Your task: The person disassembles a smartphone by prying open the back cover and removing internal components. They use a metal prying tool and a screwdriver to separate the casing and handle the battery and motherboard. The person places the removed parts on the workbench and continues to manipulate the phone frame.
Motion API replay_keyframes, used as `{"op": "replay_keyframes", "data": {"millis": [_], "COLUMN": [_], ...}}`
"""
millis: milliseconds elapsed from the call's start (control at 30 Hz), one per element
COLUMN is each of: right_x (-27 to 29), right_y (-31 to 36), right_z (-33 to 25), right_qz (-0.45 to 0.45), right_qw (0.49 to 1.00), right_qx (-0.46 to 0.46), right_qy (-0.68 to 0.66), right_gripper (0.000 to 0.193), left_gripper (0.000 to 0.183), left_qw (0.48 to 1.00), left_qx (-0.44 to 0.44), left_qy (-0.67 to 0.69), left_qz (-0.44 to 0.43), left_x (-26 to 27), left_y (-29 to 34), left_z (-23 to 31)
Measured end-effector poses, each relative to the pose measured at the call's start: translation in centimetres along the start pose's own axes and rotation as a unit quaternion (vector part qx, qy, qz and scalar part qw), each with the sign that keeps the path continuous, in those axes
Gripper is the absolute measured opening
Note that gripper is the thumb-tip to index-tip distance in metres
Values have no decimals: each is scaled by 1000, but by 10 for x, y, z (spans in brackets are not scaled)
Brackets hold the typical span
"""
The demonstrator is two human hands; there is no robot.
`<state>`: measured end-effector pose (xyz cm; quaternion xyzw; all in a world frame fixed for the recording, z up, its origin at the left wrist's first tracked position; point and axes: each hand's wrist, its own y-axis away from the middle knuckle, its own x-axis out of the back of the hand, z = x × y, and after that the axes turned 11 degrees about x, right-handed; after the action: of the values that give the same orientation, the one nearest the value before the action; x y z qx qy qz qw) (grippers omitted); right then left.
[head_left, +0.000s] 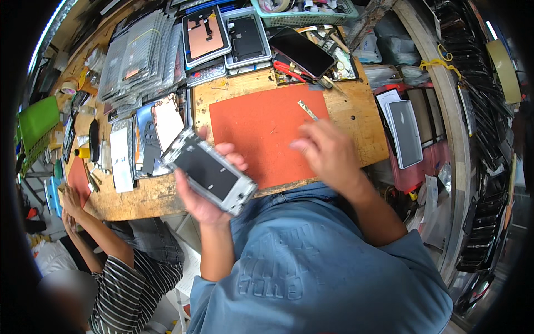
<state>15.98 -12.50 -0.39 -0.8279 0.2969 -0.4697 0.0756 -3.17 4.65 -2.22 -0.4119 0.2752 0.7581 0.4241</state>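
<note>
My left hand (pixel 203 195) grips an opened phone frame (pixel 214 177), tilted above the near left edge of the mat. A black panel fills the middle of the frame, with silver-white ends around it. My right hand (pixel 328 153) hovers over the right side of the orange-red work mat (pixel 250 128), fingers curled and slightly blurred. Just beyond its knuckles is a thin speckled strip (pixel 307 109); whether the hand touches it I cannot tell. Anything inside the curled fingers is hidden.
Behind the mat lie a dark phone (pixel 303 53), red-handled pliers (pixel 289 70) and tablet housings (pixel 206 36). Stacked plastic sleeves (pixel 139 50) crowd the back left. A wooden post (pixel 445 111) rises at right. A co-worker in a striped shirt (pixel 136 289) sits at left.
</note>
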Motion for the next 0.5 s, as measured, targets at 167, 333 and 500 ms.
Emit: {"op": "replay_keyframes", "data": {"millis": [167,333,500], "right_x": [20,31,56], "right_y": [-9,-12,3], "right_z": [39,38,55], "right_qz": [-126,-165,-4], "right_qw": [981,979,973], "right_qx": [-125,-94,-207], "right_qy": [76,75,-102], "right_gripper": [20,12,16], "left_gripper": [86,60,60], "left_qw": [996,959,967], "left_qx": [-36,65,39], "left_qy": [-49,-177,-137], "left_qz": [61,214,210], "left_x": [30,29,25], "left_y": [40,70,66], "left_z": [48,45,27]}}
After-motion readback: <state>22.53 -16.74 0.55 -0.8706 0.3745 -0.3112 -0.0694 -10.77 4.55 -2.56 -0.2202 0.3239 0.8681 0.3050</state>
